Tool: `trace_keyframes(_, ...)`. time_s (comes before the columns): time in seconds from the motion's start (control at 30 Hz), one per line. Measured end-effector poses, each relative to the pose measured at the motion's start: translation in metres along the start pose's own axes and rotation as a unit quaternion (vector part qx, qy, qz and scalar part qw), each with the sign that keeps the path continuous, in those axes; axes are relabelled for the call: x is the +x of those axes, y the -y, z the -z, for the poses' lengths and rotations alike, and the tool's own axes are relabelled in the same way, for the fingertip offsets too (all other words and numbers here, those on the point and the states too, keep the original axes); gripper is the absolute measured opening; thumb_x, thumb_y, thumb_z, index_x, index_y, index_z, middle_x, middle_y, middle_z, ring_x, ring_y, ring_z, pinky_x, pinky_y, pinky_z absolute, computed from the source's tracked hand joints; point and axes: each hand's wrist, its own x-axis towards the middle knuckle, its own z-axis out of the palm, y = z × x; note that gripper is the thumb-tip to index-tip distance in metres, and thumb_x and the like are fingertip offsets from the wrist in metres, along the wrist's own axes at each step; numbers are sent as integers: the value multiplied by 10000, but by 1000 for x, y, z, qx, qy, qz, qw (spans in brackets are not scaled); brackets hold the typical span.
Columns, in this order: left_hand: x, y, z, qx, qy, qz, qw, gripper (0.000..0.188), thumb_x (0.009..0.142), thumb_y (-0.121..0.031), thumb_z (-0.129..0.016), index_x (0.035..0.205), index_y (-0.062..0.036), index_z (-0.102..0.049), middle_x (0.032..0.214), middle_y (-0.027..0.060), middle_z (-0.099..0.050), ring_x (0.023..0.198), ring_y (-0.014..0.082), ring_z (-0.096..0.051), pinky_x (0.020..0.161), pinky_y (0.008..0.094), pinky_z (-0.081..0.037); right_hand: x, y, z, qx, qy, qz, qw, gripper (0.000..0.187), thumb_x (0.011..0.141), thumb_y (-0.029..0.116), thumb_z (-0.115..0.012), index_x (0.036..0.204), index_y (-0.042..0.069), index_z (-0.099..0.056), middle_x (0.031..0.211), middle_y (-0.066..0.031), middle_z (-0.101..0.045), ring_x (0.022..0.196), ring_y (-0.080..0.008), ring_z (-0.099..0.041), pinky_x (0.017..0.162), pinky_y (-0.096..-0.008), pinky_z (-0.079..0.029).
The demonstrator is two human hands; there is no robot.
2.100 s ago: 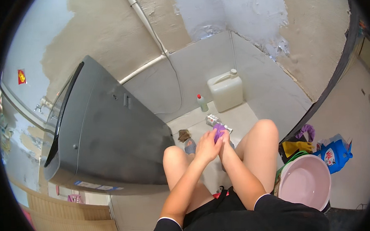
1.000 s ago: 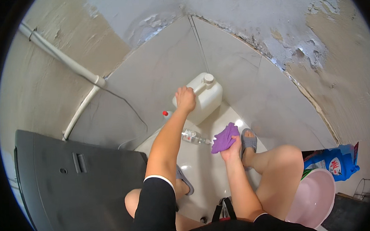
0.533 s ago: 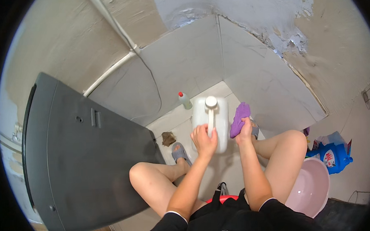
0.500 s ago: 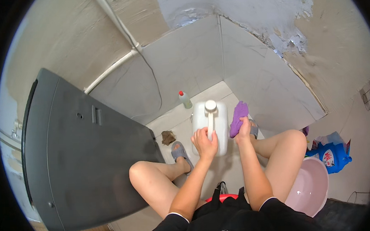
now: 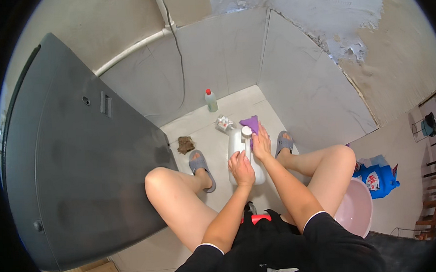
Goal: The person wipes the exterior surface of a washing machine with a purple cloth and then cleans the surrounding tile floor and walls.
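Observation:
A white plastic jug point(image 5: 234, 141) with a white screw cap point(image 5: 246, 131) stands on the tiled floor between my feet. My left hand point(image 5: 242, 169) is closed over the near end of its top handle, fingers on the left and thumb on the right. In my right hand point(image 5: 262, 143) is a purple cloth point(image 5: 250, 123), pressed against the jug's right side. The fingers point away from me, and part of the cloth is hidden under the palm. Just beyond the jug lies a small white container point(image 5: 224, 124) with red marks.
A clear bottle with a red cap point(image 5: 211, 101) stands near the tiled wall. A crumpled brown rag point(image 5: 185, 144) lies by my left slipper point(image 5: 203, 170). The dark grey cabinet point(image 5: 91, 157) blocks the left. At right are a pink basin point(image 5: 363, 204) and a blue detergent bottle point(image 5: 378, 181).
My right hand has moved left with the purple cloth, from beside the jug onto its side. The jug now leans or sits differently, and the small white container shows behind it. The view has shifted.

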Motion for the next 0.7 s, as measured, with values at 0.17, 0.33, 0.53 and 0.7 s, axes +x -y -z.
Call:
trace_keyframes(0.17,1,-4,-9,-50,16,24,998,320,843,-151,-488,1136,-52,-570,1225,134,-496,1157,323,-431,1016,444,-279,-40,-36,11,-48,-7,112,992,478,862,223,-475,1283,-2,-460,1459,-173,-291,1378,-345,-203,1056,-567,-225)
trace_keyframes(0.33,7,17,-5,-74,32,58,995,313,837,-136,-504,1141,-85,-554,1271,129,-477,1191,326,-414,1023,443,-277,-85,-12,23,-219,91,153,959,368,804,198,-541,1098,-23,-551,1421,-206,-316,1376,-369,-197,1019,-577,-293)
trace_keyframes(0.53,9,13,-5,-128,73,70,987,310,838,-165,-550,1144,-116,-559,1332,114,-423,1245,307,-376,1032,470,-246,-96,-29,42,-165,131,242,947,304,754,97,-568,1000,-81,-555,1325,-265,-384,1340,-452,-214,1060,-506,-280)
trace_keyframes(0.7,8,11,-7,-135,94,65,984,293,842,-189,-574,1131,-139,-577,1358,128,-384,1255,322,-357,1028,484,-247,-120,-35,53,-178,139,277,934,278,718,65,-585,957,-77,-580,1293,-276,-416,1281,-471,-290,1042,-477,-312)
